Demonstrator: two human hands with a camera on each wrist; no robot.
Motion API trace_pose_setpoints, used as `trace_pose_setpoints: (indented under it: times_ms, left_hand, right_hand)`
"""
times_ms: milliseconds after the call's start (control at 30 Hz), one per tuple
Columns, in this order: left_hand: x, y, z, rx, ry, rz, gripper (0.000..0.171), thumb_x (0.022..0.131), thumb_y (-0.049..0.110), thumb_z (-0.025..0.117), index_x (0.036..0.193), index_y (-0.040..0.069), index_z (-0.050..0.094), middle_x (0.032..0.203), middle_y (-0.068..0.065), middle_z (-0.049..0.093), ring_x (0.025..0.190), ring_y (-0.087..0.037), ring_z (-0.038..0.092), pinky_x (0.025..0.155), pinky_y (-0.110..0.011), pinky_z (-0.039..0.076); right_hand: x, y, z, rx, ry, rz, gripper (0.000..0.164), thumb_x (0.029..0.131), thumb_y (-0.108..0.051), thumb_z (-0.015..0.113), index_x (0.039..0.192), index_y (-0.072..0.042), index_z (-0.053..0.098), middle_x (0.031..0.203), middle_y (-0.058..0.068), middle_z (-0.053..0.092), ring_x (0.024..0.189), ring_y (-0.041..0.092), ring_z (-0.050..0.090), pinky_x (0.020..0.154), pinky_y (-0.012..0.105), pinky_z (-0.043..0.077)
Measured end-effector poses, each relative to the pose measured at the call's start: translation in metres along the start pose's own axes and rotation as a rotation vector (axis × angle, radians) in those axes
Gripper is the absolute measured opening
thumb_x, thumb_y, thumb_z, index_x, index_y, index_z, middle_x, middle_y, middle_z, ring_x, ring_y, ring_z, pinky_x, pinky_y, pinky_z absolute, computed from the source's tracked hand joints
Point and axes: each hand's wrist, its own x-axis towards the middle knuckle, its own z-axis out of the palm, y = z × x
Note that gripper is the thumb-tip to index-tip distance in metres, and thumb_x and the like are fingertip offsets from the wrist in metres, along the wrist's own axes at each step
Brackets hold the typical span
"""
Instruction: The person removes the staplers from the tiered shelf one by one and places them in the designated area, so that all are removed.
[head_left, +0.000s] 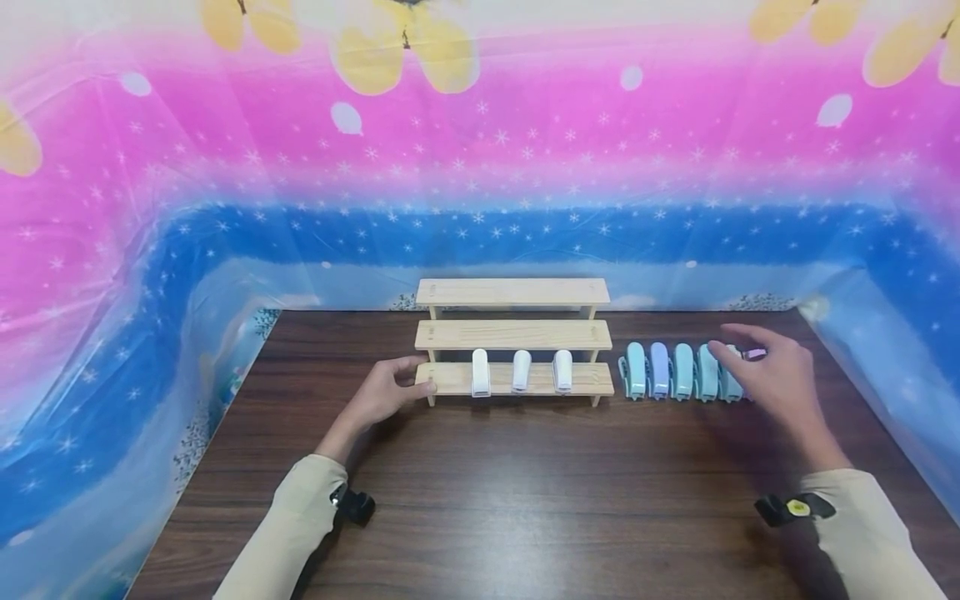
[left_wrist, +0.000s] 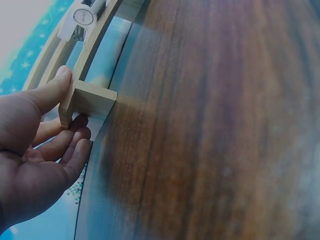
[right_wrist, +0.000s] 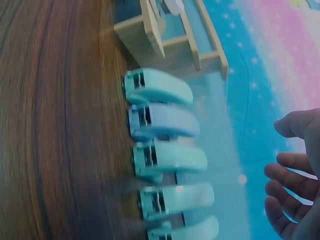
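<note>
A three-tier wooden shelf (head_left: 513,336) stands at the back of the table, with three white plastic clips (head_left: 521,372) spaced along its lowest board. My left hand (head_left: 382,392) grips the left end of that board. In the left wrist view the thumb lies on the board's face and the fingers curl beneath it. To the right of the shelf, several teal clips (head_left: 682,372) and a lavender clip (head_left: 658,372) stand in a row. Over the row's right end hovers my right hand (head_left: 780,383), fingers apart and holding nothing visible. It partly hides a pinkish-purple clip (head_left: 754,354).
The dark wood-grain table (head_left: 510,500) extends in front of the shelf and the row. A pink and blue patterned cloth (head_left: 525,167) hangs behind the table and along both sides, close behind the shelf.
</note>
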Motion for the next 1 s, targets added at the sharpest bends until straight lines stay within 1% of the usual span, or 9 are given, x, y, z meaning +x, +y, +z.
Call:
trace_pose_setpoints:
  times_ms: [33, 100, 133, 267, 333, 567, 800, 1000]
  left_hand:
    - [0.0, 0.0, 0.0, -0.001, 0.0, -0.001, 0.058, 0.094, 0.022, 0.077, 0.141, -0.004, 0.056, 0.135, -0.023, 0.063, 0.12, -0.036, 0.065, 0.096, -0.045, 0.056]
    - [0.0, 0.0, 0.0, -0.005, 0.0, -0.004, 0.058, 0.094, 0.021, 0.077, 0.141, -0.004, 0.056, 0.136, -0.024, 0.063, 0.12, -0.036, 0.065, 0.096, -0.046, 0.056]
    - [0.0, 0.0, 0.0, -0.004, 0.001, -0.005, 0.058, 0.094, 0.022, 0.077, 0.142, -0.004, 0.056, 0.136, -0.024, 0.063, 0.12, -0.036, 0.065, 0.096, -0.046, 0.056]
    - [0.0, 0.0, 0.0, 0.0, -0.001, -0.008, 0.059, 0.094, 0.023, 0.077, 0.142, -0.003, 0.056, 0.135, -0.023, 0.063, 0.12, -0.036, 0.065, 0.096, -0.046, 0.056]
    - [0.0, 0.0, 0.0, 0.001, 0.0, -0.009, 0.059, 0.094, 0.023, 0.077, 0.142, -0.003, 0.056, 0.135, -0.023, 0.063, 0.12, -0.036, 0.065, 0.096, -0.046, 0.056]
    - [0.0, 0.0, 0.0, 0.005, 0.003, -0.009, 0.058, 0.094, 0.022, 0.077, 0.142, -0.003, 0.056, 0.135, -0.023, 0.064, 0.12, -0.036, 0.065, 0.097, -0.047, 0.055]
    - [0.001, 0.0, 0.0, 0.001, 0.004, -0.01, 0.058, 0.093, 0.021, 0.078, 0.142, -0.004, 0.056, 0.135, -0.024, 0.063, 0.12, -0.037, 0.065, 0.097, -0.046, 0.056]
    - [0.0, 0.0, 0.001, 0.011, 0.004, -0.006, 0.058, 0.094, 0.022, 0.077, 0.142, -0.004, 0.056, 0.136, -0.024, 0.062, 0.121, -0.037, 0.064, 0.097, -0.047, 0.055]
  right_hand:
    - [0.0, -0.003, 0.002, 0.006, 0.001, -0.014, 0.057, 0.092, -0.053, 0.072, 0.131, -0.011, 0.07, 0.1, 0.021, 0.075, 0.065, 0.008, 0.063, 0.049, 0.028, 0.046]
    - [-0.001, -0.009, 0.006, 0.022, -0.001, -0.038, 0.055, 0.092, -0.051, 0.073, 0.13, -0.01, 0.071, 0.105, 0.022, 0.075, 0.073, 0.011, 0.068, 0.05, 0.026, 0.048]
    - [-0.001, -0.012, 0.008, 0.03, -0.003, -0.048, 0.055, 0.092, -0.05, 0.073, 0.129, -0.01, 0.071, 0.107, 0.021, 0.075, 0.076, 0.013, 0.07, 0.05, 0.025, 0.049]
    - [-0.002, -0.021, 0.019, 0.05, -0.008, -0.09, 0.051, 0.092, -0.048, 0.074, 0.127, -0.01, 0.072, 0.108, 0.018, 0.076, 0.082, 0.029, 0.073, 0.053, 0.023, 0.05]
    - [-0.002, -0.026, 0.025, 0.052, -0.017, -0.101, 0.051, 0.093, -0.048, 0.073, 0.127, -0.01, 0.072, 0.109, 0.017, 0.076, 0.083, 0.032, 0.073, 0.054, 0.024, 0.05]
    - [-0.005, -0.042, 0.045, 0.07, -0.056, -0.122, 0.05, 0.094, -0.048, 0.072, 0.125, -0.009, 0.072, 0.11, 0.018, 0.075, 0.08, 0.03, 0.071, 0.057, 0.029, 0.052]
    - [-0.01, -0.054, 0.067, 0.107, -0.114, -0.117, 0.051, 0.094, -0.048, 0.072, 0.126, -0.009, 0.071, 0.111, 0.016, 0.075, 0.087, 0.03, 0.072, 0.058, 0.032, 0.054]
    - [-0.012, -0.063, 0.085, 0.12, -0.135, -0.158, 0.048, 0.093, -0.047, 0.074, 0.122, -0.008, 0.073, 0.109, 0.014, 0.076, 0.084, 0.028, 0.073, 0.064, 0.038, 0.058]
